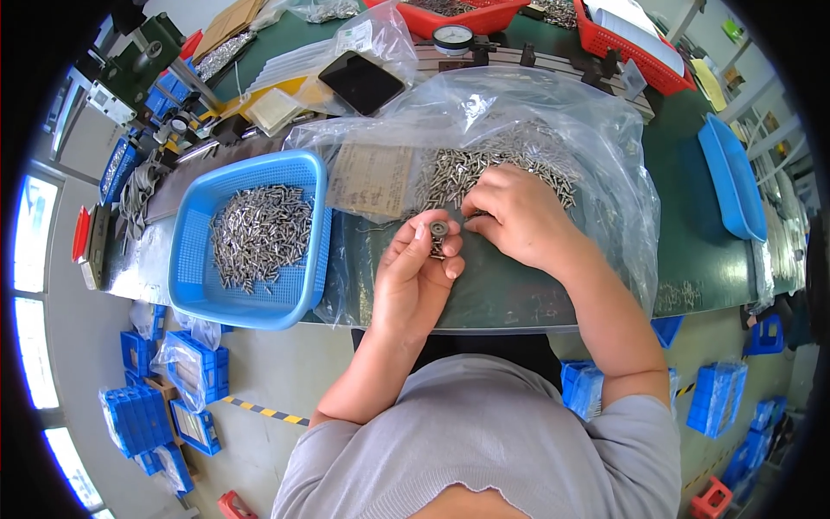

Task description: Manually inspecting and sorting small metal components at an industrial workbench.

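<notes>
The scene is bright, with windows (33, 233) burnt out to white far left of the grip in the left hand (413, 275). Glare streaks the clear plastic bag (605, 177) beyond it. Farthest from the grip, straight edges bow and corners turn black

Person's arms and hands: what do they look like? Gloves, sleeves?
Left hand and right hand are ungloved. Forearms are bare, with no watch or cables visible. Short, plain light-grey sleeves match the top.

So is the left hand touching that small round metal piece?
Touching: the head view shows the left hand pinching the round metal piece, with no gap.
</notes>
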The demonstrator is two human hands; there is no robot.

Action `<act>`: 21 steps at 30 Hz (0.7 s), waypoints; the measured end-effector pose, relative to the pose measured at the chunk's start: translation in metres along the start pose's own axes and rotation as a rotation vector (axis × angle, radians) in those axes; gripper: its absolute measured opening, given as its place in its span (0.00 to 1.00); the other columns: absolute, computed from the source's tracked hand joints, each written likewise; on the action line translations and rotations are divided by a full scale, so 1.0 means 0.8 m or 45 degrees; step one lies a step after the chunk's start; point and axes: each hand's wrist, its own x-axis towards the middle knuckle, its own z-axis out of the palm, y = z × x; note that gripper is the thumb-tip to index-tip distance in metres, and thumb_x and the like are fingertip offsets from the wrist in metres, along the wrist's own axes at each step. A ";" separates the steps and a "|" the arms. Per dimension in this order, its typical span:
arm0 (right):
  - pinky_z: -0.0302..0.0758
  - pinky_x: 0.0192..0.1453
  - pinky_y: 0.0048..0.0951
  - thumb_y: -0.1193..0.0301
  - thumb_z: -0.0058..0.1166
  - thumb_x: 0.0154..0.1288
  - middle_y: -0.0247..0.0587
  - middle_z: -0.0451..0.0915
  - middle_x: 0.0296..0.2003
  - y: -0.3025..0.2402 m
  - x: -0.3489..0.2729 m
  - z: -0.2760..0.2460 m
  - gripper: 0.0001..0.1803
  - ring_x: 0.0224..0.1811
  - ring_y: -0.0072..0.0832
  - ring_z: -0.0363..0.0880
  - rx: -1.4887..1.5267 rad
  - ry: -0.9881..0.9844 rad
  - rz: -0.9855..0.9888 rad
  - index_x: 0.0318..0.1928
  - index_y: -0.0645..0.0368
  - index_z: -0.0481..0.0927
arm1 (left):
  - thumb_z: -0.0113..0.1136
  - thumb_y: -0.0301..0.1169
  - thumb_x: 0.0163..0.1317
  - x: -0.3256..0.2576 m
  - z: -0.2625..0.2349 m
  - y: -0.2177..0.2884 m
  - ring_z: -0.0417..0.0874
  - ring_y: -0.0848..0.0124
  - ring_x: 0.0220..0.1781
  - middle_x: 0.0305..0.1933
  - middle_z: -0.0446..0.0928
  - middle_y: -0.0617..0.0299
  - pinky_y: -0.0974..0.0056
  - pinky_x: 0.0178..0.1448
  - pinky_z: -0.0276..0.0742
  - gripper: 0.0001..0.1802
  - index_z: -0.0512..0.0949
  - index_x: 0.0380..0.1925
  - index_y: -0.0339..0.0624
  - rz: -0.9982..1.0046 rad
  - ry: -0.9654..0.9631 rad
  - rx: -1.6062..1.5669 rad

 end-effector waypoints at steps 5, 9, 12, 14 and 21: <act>0.71 0.37 0.38 0.74 0.61 0.44 0.39 0.74 0.27 0.000 0.002 0.006 0.08 0.35 0.40 0.73 -0.055 0.021 -0.057 0.27 0.57 0.77 | 0.49 0.32 0.68 0.000 -0.002 0.001 0.67 0.73 0.38 0.44 0.70 0.56 0.72 0.35 0.66 0.15 0.70 0.50 0.35 -0.025 -0.048 0.020; 0.73 0.40 0.28 0.73 0.60 0.52 0.36 0.77 0.28 -0.014 0.004 -0.012 0.06 0.33 0.28 0.77 0.368 -0.048 0.262 0.31 0.57 0.78 | 0.49 0.31 0.68 -0.002 0.002 0.002 0.67 0.73 0.37 0.44 0.70 0.56 0.72 0.35 0.65 0.15 0.70 0.50 0.35 -0.023 -0.020 0.040; 0.71 0.40 0.23 0.73 0.58 0.57 0.33 0.76 0.29 -0.018 0.003 -0.014 0.04 0.32 0.21 0.75 0.976 -0.133 0.475 0.33 0.59 0.77 | 0.50 0.31 0.68 -0.003 0.002 0.002 0.72 0.73 0.36 0.40 0.75 0.58 0.70 0.36 0.69 0.11 0.73 0.46 0.37 -0.045 0.012 0.046; 0.68 0.40 0.19 0.74 0.56 0.62 0.29 0.74 0.31 -0.018 0.001 -0.013 0.04 0.34 0.16 0.71 1.417 -0.188 0.429 0.33 0.62 0.76 | 0.51 0.31 0.68 -0.003 0.004 0.000 0.73 0.73 0.35 0.37 0.75 0.60 0.70 0.35 0.68 0.09 0.73 0.44 0.38 -0.047 -0.006 0.065; 0.69 0.43 0.23 0.75 0.57 0.60 0.32 0.72 0.35 -0.020 0.002 -0.008 0.04 0.38 0.20 0.71 1.117 -0.161 0.267 0.32 0.61 0.76 | 0.51 0.30 0.67 -0.002 0.005 -0.001 0.73 0.74 0.35 0.36 0.74 0.62 0.71 0.33 0.68 0.08 0.73 0.42 0.39 -0.036 -0.004 0.076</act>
